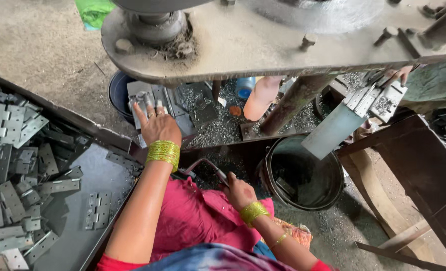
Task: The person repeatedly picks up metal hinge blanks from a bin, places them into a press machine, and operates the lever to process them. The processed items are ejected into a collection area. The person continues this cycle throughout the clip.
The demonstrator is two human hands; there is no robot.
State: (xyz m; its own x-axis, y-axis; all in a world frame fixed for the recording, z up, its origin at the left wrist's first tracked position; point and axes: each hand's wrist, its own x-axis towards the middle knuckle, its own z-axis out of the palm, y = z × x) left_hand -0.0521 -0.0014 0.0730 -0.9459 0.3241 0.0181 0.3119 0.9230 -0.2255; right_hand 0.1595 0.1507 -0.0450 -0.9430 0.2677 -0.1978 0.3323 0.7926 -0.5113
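Note:
My left hand (155, 125) reaches forward under the big grey press frame (263, 45) and rests, fingers spread, on a stack of flat metal hinge plates (147, 98) on the machine bed. Gold bangles circle that wrist. My right hand (238, 193) is lower, near my lap, with its fingers closed around the grip of a thin bent metal lever (205, 164). It also wears gold bangles.
A dark tray (82, 236) at left holds several grey hinges. A black bucket (303, 173) stands at right under a slanted metal chute (333, 130). Another person's hand (399, 75) rests on parts at the upper right. Metal shavings cover the bed.

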